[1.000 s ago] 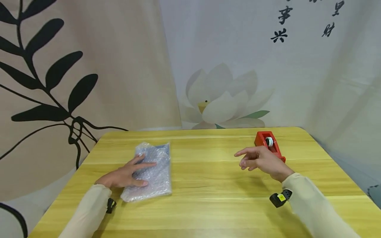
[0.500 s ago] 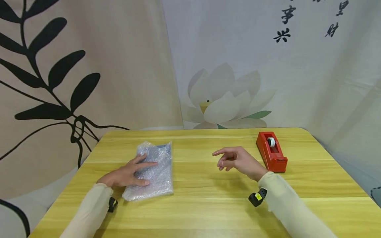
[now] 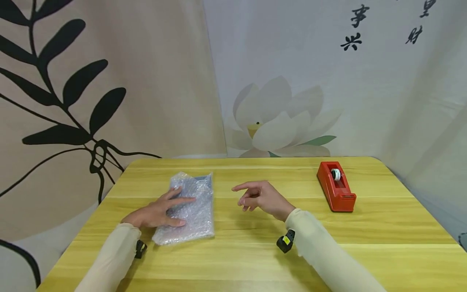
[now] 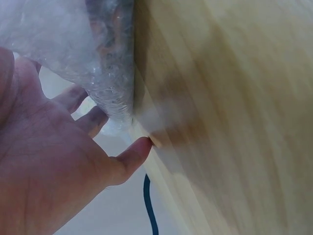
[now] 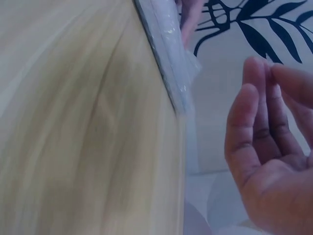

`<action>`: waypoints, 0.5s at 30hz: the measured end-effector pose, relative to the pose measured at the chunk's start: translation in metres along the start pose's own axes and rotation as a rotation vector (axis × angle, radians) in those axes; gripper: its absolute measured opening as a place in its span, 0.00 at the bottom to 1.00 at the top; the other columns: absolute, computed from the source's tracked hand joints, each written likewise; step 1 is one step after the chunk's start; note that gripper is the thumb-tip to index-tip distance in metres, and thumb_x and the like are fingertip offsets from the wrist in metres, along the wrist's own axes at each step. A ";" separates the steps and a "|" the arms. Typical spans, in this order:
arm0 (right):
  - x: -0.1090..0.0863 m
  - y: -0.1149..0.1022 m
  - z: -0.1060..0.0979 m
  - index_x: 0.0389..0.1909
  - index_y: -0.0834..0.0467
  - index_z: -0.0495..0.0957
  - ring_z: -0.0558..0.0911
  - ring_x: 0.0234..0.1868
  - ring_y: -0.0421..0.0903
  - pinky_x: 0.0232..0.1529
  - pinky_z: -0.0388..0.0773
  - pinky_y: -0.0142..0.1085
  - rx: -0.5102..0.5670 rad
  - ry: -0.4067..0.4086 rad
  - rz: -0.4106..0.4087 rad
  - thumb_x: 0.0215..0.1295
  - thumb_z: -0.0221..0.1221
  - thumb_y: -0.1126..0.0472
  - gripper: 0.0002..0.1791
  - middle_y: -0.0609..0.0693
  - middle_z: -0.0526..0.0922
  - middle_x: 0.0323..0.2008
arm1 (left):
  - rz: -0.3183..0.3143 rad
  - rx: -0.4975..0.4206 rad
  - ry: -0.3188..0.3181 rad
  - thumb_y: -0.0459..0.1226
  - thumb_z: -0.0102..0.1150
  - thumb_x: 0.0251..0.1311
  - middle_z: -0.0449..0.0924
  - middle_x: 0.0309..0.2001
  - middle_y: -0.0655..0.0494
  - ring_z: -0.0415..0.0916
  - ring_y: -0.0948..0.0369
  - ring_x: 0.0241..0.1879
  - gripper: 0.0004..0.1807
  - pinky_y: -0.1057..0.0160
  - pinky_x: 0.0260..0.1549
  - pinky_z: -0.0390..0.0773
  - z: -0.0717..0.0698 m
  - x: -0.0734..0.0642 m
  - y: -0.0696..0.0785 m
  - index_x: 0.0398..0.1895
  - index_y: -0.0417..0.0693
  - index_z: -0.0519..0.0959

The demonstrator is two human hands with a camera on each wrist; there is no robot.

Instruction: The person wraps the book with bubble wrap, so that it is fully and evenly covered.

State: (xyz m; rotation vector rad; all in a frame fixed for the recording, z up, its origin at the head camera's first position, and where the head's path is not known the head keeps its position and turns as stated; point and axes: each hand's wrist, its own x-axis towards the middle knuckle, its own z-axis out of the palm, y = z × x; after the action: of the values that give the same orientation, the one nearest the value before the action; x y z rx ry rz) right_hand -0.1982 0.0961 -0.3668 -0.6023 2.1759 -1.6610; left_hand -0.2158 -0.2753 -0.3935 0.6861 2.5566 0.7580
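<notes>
A flat packet of bubble wrap (image 3: pixel 198 217) lies on the left half of the wooden table, with something bluish-grey showing through it. My left hand (image 3: pixel 158 213) rests on its left side, fingers spread and straight. The left wrist view has the left palm (image 4: pixel 54 161) beside the edge of the wrap. To the right of the packet, my right hand (image 3: pixel 264 198) hovers above the table, index finger stretched forward and the others loosely bent. Between the right hand's thumb and fingers (image 5: pixel 242 117) I see no object; the contact of their tips is unclear.
A red tape dispenser (image 3: pixel 337 188) with a white-cored roll stands on the right part of the table (image 3: pixel 386 219). Behind the table hangs a cloth (image 3: pixel 168 81) printed with leaves, a lotus and black characters. Each wrist carries a small black camera.
My right hand has moved left, from in front of the tape dispenser toward the packet, uncovering the dispenser. My left hand stays on the bubble wrap. The head view has shifted slightly.
</notes>
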 end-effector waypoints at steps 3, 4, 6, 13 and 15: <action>0.008 0.000 0.009 0.63 0.54 0.78 0.86 0.40 0.63 0.44 0.84 0.54 0.011 -0.009 0.000 0.69 0.59 0.66 0.21 0.68 0.86 0.43 | -0.006 -0.005 -0.003 0.54 0.69 0.57 0.33 0.82 0.37 0.24 0.32 0.78 0.40 0.16 0.62 0.43 0.000 0.001 0.000 0.74 0.63 0.67; 0.010 0.000 0.011 0.63 0.54 0.78 0.86 0.38 0.59 0.44 0.84 0.54 0.014 -0.011 0.001 0.69 0.59 0.67 0.21 0.69 0.86 0.44 | -0.010 -0.004 -0.005 0.54 0.70 0.57 0.33 0.82 0.37 0.25 0.31 0.78 0.41 0.16 0.62 0.43 0.000 0.001 0.000 0.74 0.63 0.67; 0.014 0.000 0.016 0.62 0.55 0.78 0.87 0.35 0.52 0.43 0.84 0.52 0.016 -0.012 0.000 0.69 0.59 0.67 0.21 0.71 0.85 0.45 | -0.016 0.001 -0.010 0.54 0.70 0.57 0.33 0.81 0.37 0.25 0.31 0.78 0.41 0.16 0.62 0.44 0.000 0.002 0.001 0.74 0.63 0.66; 0.033 0.001 0.033 0.62 0.56 0.79 0.87 0.34 0.51 0.43 0.85 0.50 0.003 -0.014 0.013 0.67 0.61 0.67 0.22 0.70 0.86 0.44 | -0.041 0.012 -0.046 0.56 0.71 0.55 0.32 0.82 0.37 0.26 0.30 0.78 0.43 0.16 0.62 0.42 -0.007 0.005 0.006 0.75 0.67 0.64; 0.038 0.002 0.039 0.62 0.56 0.79 0.88 0.35 0.56 0.42 0.85 0.50 -0.002 -0.022 0.025 0.67 0.61 0.68 0.22 0.69 0.87 0.43 | -0.057 0.010 -0.061 0.56 0.71 0.54 0.32 0.82 0.37 0.25 0.30 0.78 0.43 0.16 0.62 0.42 -0.009 0.006 0.008 0.74 0.68 0.64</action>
State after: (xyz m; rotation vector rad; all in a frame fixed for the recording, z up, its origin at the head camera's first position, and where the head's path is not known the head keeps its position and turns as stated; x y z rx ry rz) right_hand -0.2110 0.0451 -0.3787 -0.5889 2.1616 -1.6320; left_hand -0.2224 -0.2693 -0.3828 0.6264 2.5149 0.6955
